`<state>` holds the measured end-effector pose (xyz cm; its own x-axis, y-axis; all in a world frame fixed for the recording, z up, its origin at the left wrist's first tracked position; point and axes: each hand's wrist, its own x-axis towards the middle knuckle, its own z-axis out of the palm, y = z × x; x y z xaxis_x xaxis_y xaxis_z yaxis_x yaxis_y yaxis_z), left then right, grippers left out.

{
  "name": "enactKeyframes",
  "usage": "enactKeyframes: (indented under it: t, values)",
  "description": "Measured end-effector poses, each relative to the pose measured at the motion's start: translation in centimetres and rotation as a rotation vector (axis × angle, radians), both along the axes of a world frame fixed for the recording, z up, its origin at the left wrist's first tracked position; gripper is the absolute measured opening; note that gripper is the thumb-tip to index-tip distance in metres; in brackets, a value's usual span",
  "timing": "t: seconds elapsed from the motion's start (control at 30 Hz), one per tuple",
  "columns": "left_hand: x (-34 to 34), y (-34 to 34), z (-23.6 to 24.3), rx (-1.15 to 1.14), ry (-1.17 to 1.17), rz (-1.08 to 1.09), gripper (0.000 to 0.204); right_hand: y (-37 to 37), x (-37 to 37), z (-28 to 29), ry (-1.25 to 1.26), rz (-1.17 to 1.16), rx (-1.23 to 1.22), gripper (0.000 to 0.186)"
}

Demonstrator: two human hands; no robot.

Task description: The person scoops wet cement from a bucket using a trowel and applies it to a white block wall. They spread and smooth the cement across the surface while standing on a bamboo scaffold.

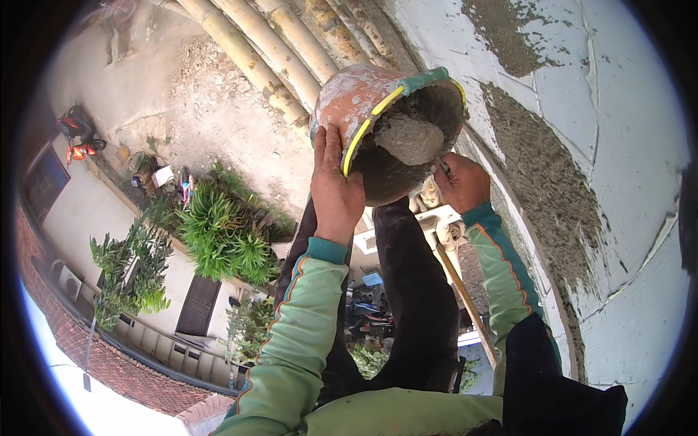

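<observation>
Mortar-smeared round orange bucket (345,105) tilted between left hand (339,195), fingers holding its side, and right hand (466,183), fingers gripping rim | risk: wet grey mortar (411,139) spills if tilt steepens or grip slips

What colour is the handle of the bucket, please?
The handle is yellow with a green grip, best seen in the head view.

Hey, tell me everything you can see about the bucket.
The bucket looks like reddish-brown plastic, smeared with grey outside. Its yellow handle, with a green sleeve, lies along the rim. It is tilted, mouth turned toward the camera, showing a grey, mortar-like lump inside. The left hand holds its left side; the right hand is at the lower-right rim, its exact grip unclear. Bamboo poles lie beyond it.
</observation>
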<state>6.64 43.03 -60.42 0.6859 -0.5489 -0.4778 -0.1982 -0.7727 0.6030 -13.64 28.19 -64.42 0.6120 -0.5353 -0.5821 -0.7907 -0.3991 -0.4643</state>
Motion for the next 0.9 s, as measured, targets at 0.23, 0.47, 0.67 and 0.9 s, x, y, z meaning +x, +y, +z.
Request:
enactKeyframes:
  t: [0.23, 0.47, 0.67, 0.9]
  values:
    - [2.5, 0.2, 0.3, -0.001, -0.004, 0.243, 0.083, -3.2, -5.9, -1.8, 0.061, -0.652, 1.093, 0.029]
    - [3.3, 1.6, -0.3, -0.091, 0.045, 0.343, 0.088, -12.1, -13.4, 9.2, -0.076, -0.778, 0.255, 0.025]
    - [0.8, -0.5, -0.1, -0.118, 0.132, 0.242, 0.092, -4.4, -1.5, 7.9, 0.138, 0.021, -0.121, 0.021]
    - [-2.7, -2.9, 1.7, -0.016, 0.023, -0.138, 0.094, -0.5, 2.2, -6.1, 0.304, 0.168, 0.073, 0.023]
